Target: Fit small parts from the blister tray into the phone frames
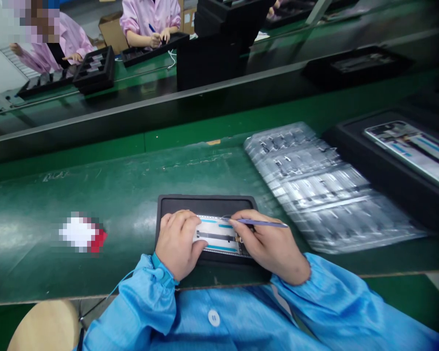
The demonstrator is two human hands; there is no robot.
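My left hand (pixel 179 243) lies over the left end of a flat white phone panel (pixel 217 235), which has blue strips and a black flex cable (pixel 215 237) across it. The thumb and fingers press it down. My right hand (pixel 269 243) pinches a slim purple stylus (pixel 261 223), its tip reaching toward the panel's upper edge. The panel rests on a black rubber mat (pixel 205 205). A thin wire near the stylus tip is too small to make out. My hands hide the panel's ends.
The mat sits on a green conveyor belt (pixel 58 214). To the right lie a clear blister tray stack (pixel 325 190) and a black tray holding a panel (pixel 409 156). A blurred white-and-red item (pixel 80 233) lies left. Beyond a grey rail, two co-workers in pink smocks (pixel 149 19) handle black trays.
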